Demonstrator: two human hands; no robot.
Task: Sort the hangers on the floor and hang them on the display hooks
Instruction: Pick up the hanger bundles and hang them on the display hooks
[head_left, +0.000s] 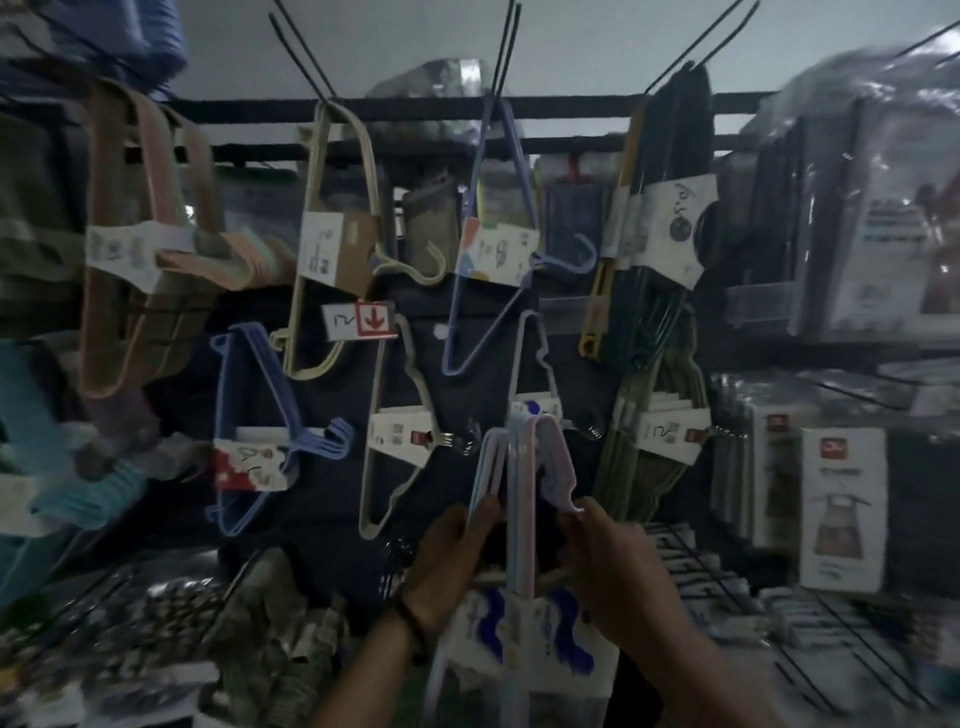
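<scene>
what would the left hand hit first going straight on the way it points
Probably the chrome hooks of the grey hanger pack above the left hand, which grips the pastel hanger bundle; depth unclear.

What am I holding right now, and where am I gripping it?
A pastel hanger bundle, in both hands: left hand grips its left edge, right hand holds the curved tip on its right.

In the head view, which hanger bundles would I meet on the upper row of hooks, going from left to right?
pink-tan hanger bundle → beige hanger bundle → blue hanger bundle → black hanger bundle
</scene>
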